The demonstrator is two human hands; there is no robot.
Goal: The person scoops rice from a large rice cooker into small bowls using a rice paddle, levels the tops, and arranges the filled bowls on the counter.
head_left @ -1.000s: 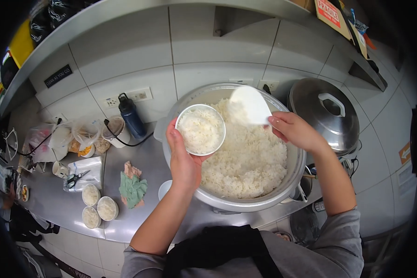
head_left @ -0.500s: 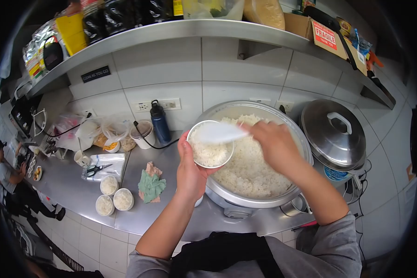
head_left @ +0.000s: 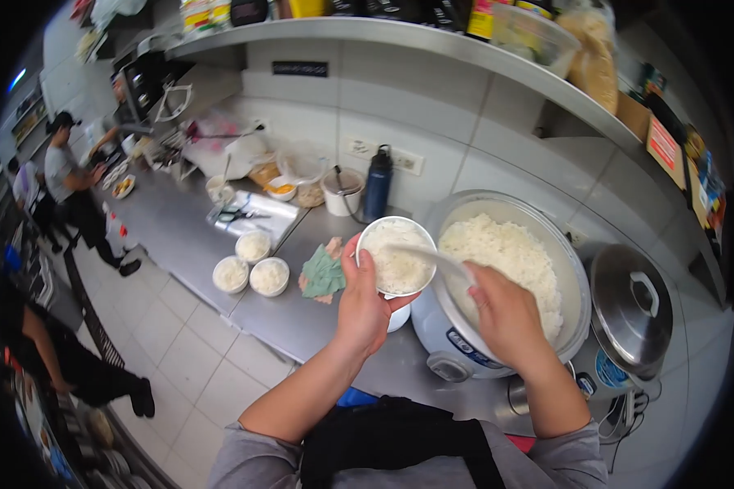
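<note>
Steel counter [head_left: 302, 322] edge close, left hand [head_left: 365, 306] gripping rice bowl [head_left: 395, 257], right hand [head_left: 506, 314] clasping paddle [head_left: 428, 257]

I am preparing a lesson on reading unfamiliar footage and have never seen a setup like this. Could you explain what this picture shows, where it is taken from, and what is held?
There is no machine here: a camera worn on a person's head looks down at their own bare hands. The left hand holds a white bowl of rice. The right hand holds a white rice paddle across it. Beside them stands a large rice cooker, open and full. On the steel counter lie three filled bowls, a green cloth and a blue bottle. Other people work at the far left.
</note>
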